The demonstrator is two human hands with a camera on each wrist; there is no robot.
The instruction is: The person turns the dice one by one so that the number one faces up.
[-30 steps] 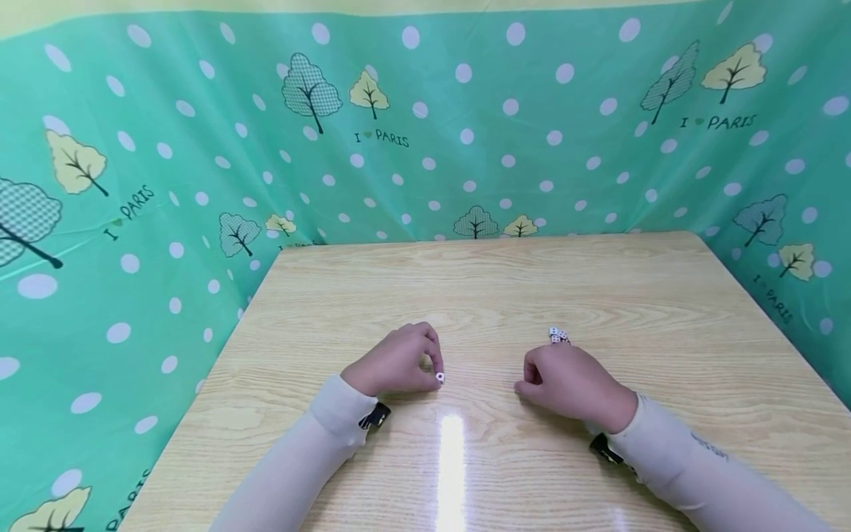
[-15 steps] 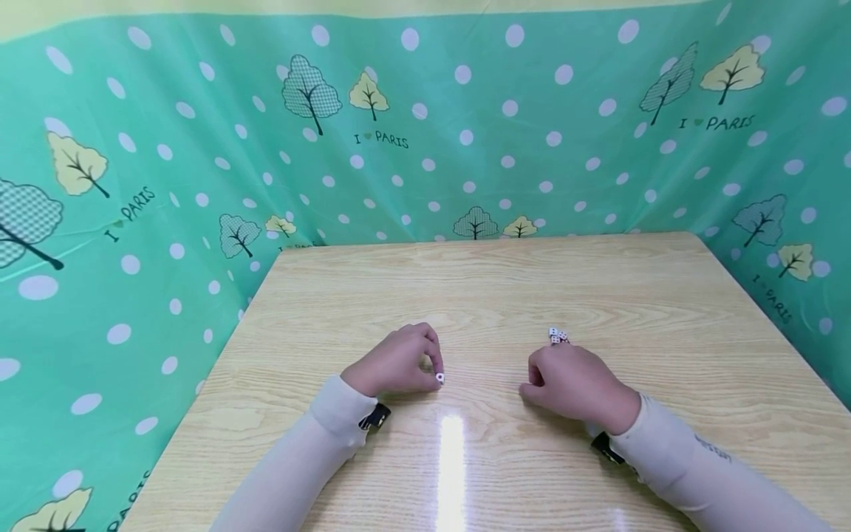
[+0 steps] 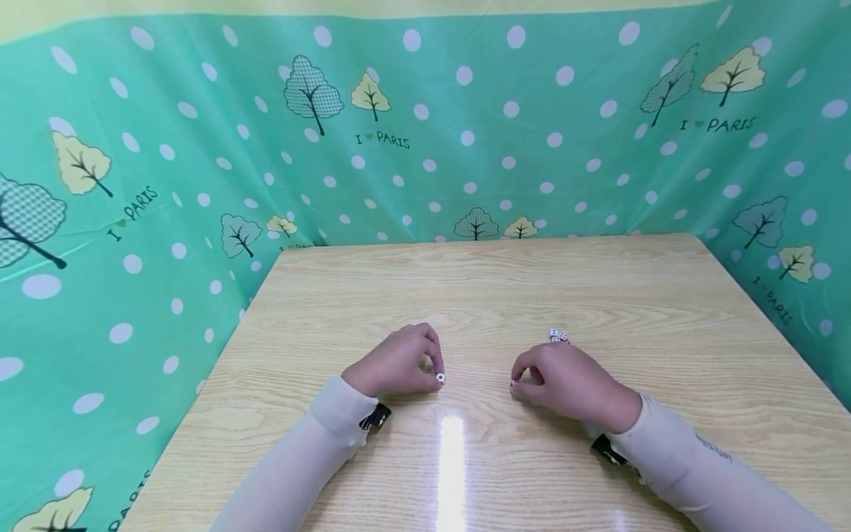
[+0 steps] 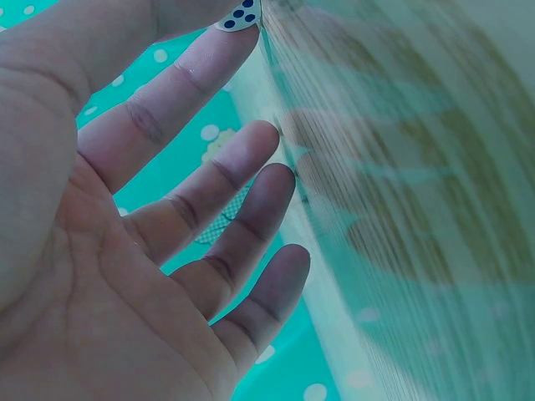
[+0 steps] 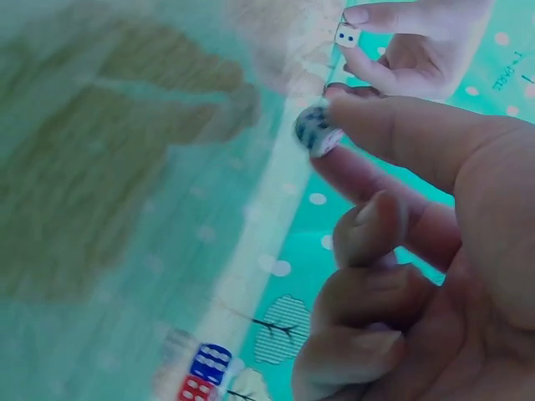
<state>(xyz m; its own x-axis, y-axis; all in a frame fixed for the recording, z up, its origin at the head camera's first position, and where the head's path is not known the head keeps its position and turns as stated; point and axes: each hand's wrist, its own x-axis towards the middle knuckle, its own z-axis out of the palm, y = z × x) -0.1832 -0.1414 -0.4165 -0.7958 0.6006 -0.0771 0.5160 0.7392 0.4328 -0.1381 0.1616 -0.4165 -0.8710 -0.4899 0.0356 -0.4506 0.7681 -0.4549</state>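
Note:
In the head view my left hand [image 3: 397,360] pinches a white die [image 3: 440,378] between thumb and index finger at the tabletop. The left wrist view shows dark blue pips on this die [image 4: 241,15], with the other fingers spread loosely. Across from it, my right hand [image 3: 568,380] holds a second die [image 3: 513,383] at the tips of thumb and index finger. That die [image 5: 316,131] looks blurred in the right wrist view, and its other fingers are curled in. A small cluster of dice [image 3: 557,335] lies just beyond the right hand, which partly covers it.
The wooden table [image 3: 479,288] reaches back to a green curtain [image 3: 399,96] with dots and trees, which also hangs at both sides. A bright light reflection [image 3: 451,473] falls on the near tabletop between the forearms.
My right hand first drew slightly to the right; now its thumb and index finger extend leftward, and the die at their tips has come into view. The left hand has stayed still.

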